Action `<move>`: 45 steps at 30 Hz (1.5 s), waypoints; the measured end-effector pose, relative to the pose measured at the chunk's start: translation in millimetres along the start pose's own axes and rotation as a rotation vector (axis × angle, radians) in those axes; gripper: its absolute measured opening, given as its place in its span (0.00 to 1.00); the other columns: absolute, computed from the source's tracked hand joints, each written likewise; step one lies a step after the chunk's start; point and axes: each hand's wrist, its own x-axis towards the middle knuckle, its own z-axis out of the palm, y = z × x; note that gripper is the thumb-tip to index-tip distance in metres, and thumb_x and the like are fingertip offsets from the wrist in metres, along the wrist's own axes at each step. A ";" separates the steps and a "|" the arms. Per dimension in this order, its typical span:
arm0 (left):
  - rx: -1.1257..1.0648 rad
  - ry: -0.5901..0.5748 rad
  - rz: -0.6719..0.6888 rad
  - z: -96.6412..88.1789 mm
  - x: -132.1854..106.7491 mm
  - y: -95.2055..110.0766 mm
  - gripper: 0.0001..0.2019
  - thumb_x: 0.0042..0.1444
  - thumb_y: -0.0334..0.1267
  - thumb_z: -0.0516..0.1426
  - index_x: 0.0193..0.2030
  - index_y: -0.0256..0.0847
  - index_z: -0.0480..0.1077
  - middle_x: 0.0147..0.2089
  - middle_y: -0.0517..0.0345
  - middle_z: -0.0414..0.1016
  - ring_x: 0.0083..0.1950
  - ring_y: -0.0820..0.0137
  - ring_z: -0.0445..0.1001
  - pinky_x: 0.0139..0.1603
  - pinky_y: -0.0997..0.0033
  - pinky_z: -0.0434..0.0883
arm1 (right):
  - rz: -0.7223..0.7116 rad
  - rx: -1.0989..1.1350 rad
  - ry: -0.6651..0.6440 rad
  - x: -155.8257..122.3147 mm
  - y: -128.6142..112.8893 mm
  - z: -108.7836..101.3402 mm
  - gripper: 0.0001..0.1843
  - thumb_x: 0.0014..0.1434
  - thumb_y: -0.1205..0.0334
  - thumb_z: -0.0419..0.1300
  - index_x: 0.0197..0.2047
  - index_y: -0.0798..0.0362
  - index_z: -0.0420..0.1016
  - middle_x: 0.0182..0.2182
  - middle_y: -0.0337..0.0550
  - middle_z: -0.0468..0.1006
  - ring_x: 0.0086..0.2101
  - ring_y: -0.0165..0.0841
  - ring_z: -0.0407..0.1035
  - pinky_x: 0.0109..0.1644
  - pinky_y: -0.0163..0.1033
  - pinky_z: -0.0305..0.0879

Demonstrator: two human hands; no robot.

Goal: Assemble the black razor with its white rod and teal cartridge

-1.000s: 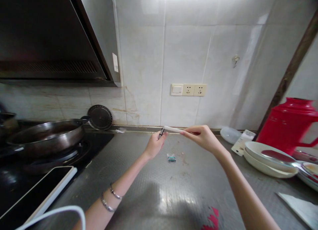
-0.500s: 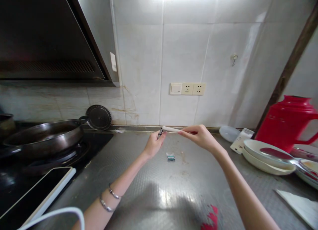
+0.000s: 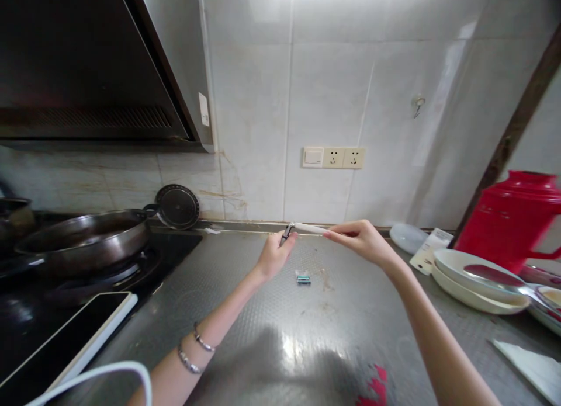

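Note:
A razor with a white handle (image 3: 309, 228) and a dark head (image 3: 287, 234) is held above the steel counter, its handle lying nearly level. My left hand (image 3: 274, 255) pinches the dark head between thumb and fingers. At the other end, my right hand (image 3: 362, 239) grips the handle's tip with its fingertips. Below and between both hands, a small teal-and-black razor cartridge (image 3: 303, 280) lies on the counter, with what looks like a clear bit of plastic at its edge.
On the left, a phone (image 3: 72, 347) with a white cable (image 3: 109, 368) lies by the stove, where a steel pan (image 3: 87, 236) sits. Stacked bowls (image 3: 477, 295), a white card (image 3: 432, 251) and a red thermos jug (image 3: 511, 219) stand on the right. Wall sockets (image 3: 344, 158) are ahead.
The view has shifted slightly, so everything appears a little further right. Both hands keep their hold on the razor; the cartridge stays on the counter.

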 end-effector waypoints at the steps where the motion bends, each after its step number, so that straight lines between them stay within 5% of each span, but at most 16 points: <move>1: -0.007 0.004 -0.003 -0.2 0.2 0.1 0.21 0.54 0.56 0.49 0.23 0.40 0.55 0.14 0.70 0.54 0.15 0.80 0.53 0.18 0.78 0.52 | 0.014 -0.008 0.010 -0.3 2.3 -2.1 0.29 0.52 0.39 0.52 0.25 0.58 0.78 0.19 0.40 0.70 0.23 0.31 0.60 0.24 0.33 0.51; 13: -0.032 -0.053 0.020 -0.8 -2.4 5.1 0.20 0.55 0.53 0.49 0.23 0.40 0.55 0.13 0.70 0.54 0.14 0.80 0.52 0.17 0.78 0.52 | 0.008 0.089 -0.056 0.3 -6.4 1.9 0.26 0.52 0.42 0.54 0.31 0.57 0.80 0.25 0.42 0.76 0.29 0.36 0.66 0.29 0.34 0.58; 22: -0.112 -0.062 -0.021 -3.9 -0.8 7.2 0.20 0.55 0.53 0.50 0.22 0.40 0.54 0.12 0.71 0.52 0.12 0.82 0.50 0.14 0.79 0.50 | 0.003 0.063 0.015 -1.5 -4.0 -3.9 0.27 0.52 0.40 0.53 0.25 0.58 0.78 0.20 0.40 0.70 0.23 0.31 0.61 0.24 0.33 0.50; 32: -0.423 -0.303 -0.100 -2.8 -8.0 20.1 0.19 0.52 0.51 0.54 0.24 0.42 0.50 0.12 0.75 0.47 0.10 0.84 0.43 0.09 0.84 0.43 | 0.036 0.144 -0.027 -1.7 7.3 -7.7 0.24 0.51 0.44 0.57 0.27 0.59 0.78 0.18 0.39 0.66 0.23 0.28 0.57 0.24 0.33 0.48; 45: -0.622 -0.505 -0.196 -1.5 -8.7 11.3 0.20 0.54 0.50 0.53 0.22 0.42 0.49 0.11 0.76 0.45 0.09 0.84 0.41 0.07 0.85 0.42 | -0.048 0.210 -0.054 0.7 7.0 -0.2 0.23 0.51 0.45 0.57 0.27 0.60 0.77 0.21 0.41 0.70 0.24 0.30 0.61 0.25 0.32 0.53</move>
